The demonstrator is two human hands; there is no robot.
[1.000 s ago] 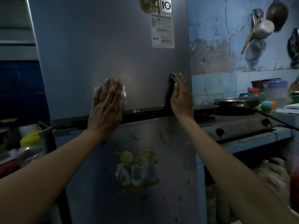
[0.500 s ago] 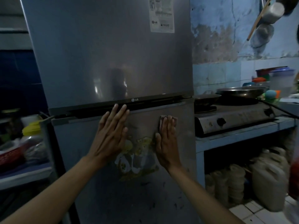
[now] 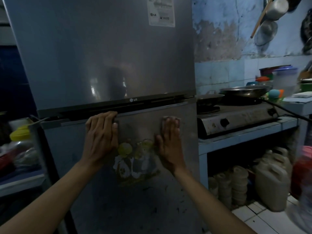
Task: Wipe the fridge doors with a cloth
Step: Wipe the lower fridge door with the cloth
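Observation:
A grey two-door fridge fills the middle of the view, with its upper door (image 3: 109, 53) above a dark gap and its lower door (image 3: 135, 205) below. My left hand (image 3: 101, 139) lies on the lower door, its fingers curled over that door's top edge. My right hand (image 3: 168, 147) lies flat on the lower door and presses a small pale cloth (image 3: 170, 118) against it. Only the cloth's top edge shows above my fingertips. A worn cartoon sticker (image 3: 135, 164) sits between my two hands.
A gas stove (image 3: 236, 120) with a metal pan (image 3: 244, 93) stands on the blue counter (image 3: 244, 137) right of the fridge. Plastic jugs (image 3: 270, 184) are stored under it. A yellow-lidded jar (image 3: 20, 135) sits on a shelf at the left. Utensils (image 3: 270, 17) hang on the wall.
Both hands came down from the upper door to the lower door. My left hand then rose to the lower door's top edge and curled its fingers over it. The right hand slid right with the cloth.

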